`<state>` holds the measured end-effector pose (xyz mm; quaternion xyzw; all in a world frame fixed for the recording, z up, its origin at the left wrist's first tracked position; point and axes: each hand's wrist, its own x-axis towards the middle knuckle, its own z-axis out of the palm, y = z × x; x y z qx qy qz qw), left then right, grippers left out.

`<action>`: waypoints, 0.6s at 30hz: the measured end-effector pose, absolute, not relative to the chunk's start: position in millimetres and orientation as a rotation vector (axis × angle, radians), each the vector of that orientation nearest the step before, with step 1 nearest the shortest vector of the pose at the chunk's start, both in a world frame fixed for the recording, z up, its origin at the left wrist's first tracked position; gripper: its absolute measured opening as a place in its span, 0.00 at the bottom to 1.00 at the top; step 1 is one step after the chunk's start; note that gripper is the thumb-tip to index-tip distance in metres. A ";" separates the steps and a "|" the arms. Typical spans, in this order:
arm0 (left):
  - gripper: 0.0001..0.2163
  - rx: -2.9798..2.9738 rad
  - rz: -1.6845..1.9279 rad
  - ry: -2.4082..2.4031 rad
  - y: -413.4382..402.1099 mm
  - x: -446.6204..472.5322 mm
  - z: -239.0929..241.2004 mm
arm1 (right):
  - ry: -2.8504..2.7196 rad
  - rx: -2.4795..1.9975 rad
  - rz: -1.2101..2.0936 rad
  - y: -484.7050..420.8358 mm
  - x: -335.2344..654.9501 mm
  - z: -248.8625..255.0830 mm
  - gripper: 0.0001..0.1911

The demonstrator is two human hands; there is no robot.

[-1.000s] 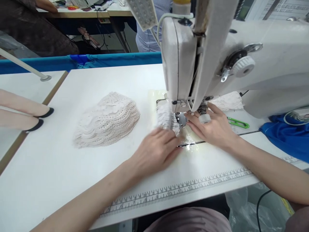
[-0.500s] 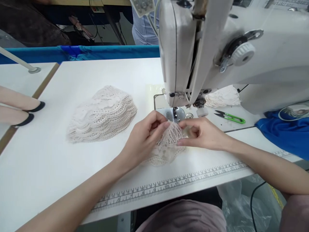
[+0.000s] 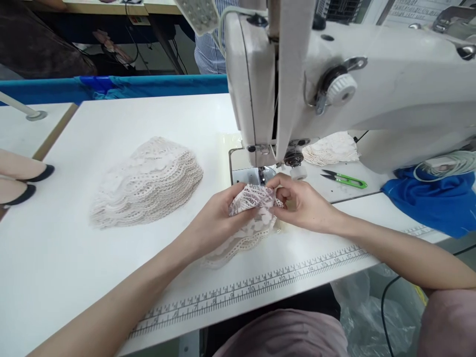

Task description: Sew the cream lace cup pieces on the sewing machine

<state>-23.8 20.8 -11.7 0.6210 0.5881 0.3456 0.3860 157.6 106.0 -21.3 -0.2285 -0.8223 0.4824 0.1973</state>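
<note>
Both hands hold one pale pink lace piece (image 3: 250, 218) just in front of the needle of the white sewing machine (image 3: 334, 89). My left hand (image 3: 215, 218) grips its left side with closed fingers. My right hand (image 3: 301, 203) pinches its upper right edge. The lower part of the lace drapes onto the white table (image 3: 74, 267). A stack of similar lace pieces (image 3: 148, 181) lies to the left of my hands, apart from them.
Green thread snips (image 3: 344, 179) lie right of the presser foot, with more lace (image 3: 330, 148) behind them under the machine arm. Blue cloth (image 3: 427, 203) sits at the far right. A ruler strip (image 3: 260, 285) runs along the table's front edge. Mannequin-like parts (image 3: 22, 178) lie at left.
A second ago my hands lay flat by the presser foot. They drew the lace toward me, lifted it off the table and now bunch it between them.
</note>
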 end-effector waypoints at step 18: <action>0.09 2.328 1.121 1.635 11.7 -21.2 -33.5 | -2.130 -0.552 1.132 96.9 157.1 -27.2 0.05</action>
